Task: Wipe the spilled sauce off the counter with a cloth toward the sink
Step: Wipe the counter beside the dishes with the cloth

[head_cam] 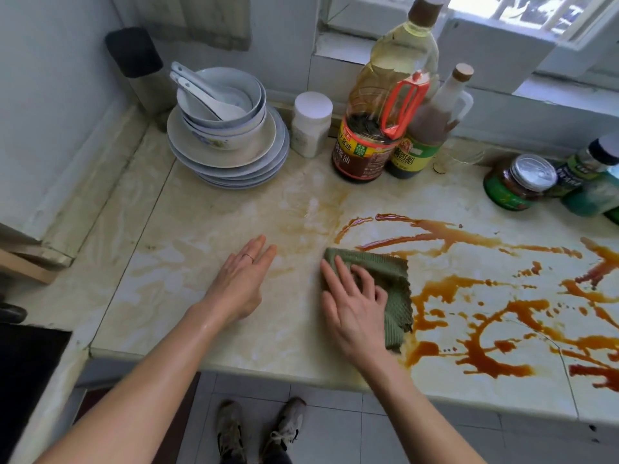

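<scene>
Presses right hand (355, 306) flat on green cloth (392, 279), fingers spread, not clenched, gripping nothing. Rests left hand (239, 283) palm-down on counter (201, 229) left of cloth, fingers straight and released, ring on one. Finds cloth near counter's front edge, at left margin of brown sauce spill (485, 329), its right edge touching puddles. Leaves pale smears left of cloth. At back: stacked plates and bowls (227, 139) with spoons, white jar (310, 125), oil bottle (371, 139), vinegar bottle (425, 135).
</scene>
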Motion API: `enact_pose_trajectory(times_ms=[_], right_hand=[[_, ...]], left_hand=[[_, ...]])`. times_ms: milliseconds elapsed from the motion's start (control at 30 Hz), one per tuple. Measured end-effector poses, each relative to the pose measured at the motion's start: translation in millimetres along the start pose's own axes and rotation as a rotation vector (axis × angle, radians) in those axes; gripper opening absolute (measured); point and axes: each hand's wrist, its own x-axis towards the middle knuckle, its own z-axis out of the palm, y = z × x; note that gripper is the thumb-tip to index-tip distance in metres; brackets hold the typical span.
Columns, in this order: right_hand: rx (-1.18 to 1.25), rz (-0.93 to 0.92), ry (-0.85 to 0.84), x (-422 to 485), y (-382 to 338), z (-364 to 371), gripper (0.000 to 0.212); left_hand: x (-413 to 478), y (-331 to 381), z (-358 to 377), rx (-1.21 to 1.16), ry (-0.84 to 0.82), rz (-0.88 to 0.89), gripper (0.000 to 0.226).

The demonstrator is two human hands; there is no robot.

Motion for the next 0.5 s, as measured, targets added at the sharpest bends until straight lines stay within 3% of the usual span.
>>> enact_pose_trajectory(times_ms=[100,200,333,433,500], right_hand=[[0.112,-0.125,0.023,-10,-13,0,0.063],[0.356,-0.045,0.068,16,-1,-33,0.043],[0.376,-0.129,-0.050,25,11,-65,0.032],[0.368,0.065,0.174,24,30,-57,0.028],[0.279,0.194,0.186,23,41,-47,0.030]], left_hand=[[2,-3,2,-0.018,0.005,-0.004,0.088],[2,-3,3,-0.024,0.008,0.004,0.089],[2,-4,1,-0.035,0.008,0.007,0.089],[5,-6,3,-0.045,0.001,0.001,0.088],[6,-7,5,-0.039,-0.006,0.003,0.087]])
